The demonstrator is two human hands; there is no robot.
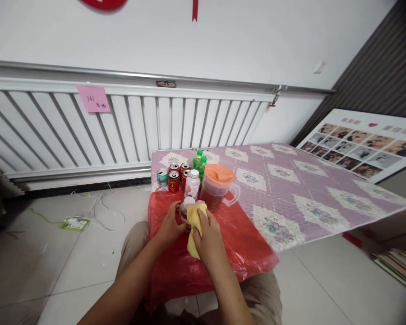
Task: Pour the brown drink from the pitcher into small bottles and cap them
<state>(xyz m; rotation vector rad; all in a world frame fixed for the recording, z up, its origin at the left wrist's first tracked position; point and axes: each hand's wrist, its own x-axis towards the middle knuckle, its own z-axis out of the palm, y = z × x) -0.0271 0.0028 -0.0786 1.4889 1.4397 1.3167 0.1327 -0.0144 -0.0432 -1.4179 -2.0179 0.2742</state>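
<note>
My left hand (172, 223) is closed round a clear bottle with a white cap (189, 201), above a red plastic sheet (246, 243). A yellow cloth (193, 246) is gripped in my right hand (208, 232), and its upper part lies against the bottle's right side. Just behind stands another white-capped bottle (192, 185). To its right is a pitcher with an orange lid (219, 175), holding brownish liquid. Red cans (173, 181), a teal can (162, 178) and green-capped bottles (203, 168) are grouped behind. The lower part of the held bottle is partly hidden by my fingers and the cloth.
A purple floral cloth (291, 180) covers the table, which extends right. Behind it runs a white radiator (186, 119) with a pink note (94, 99). A photo board (362, 144) leans at the right. White cables (96, 210) lie on the floor at left.
</note>
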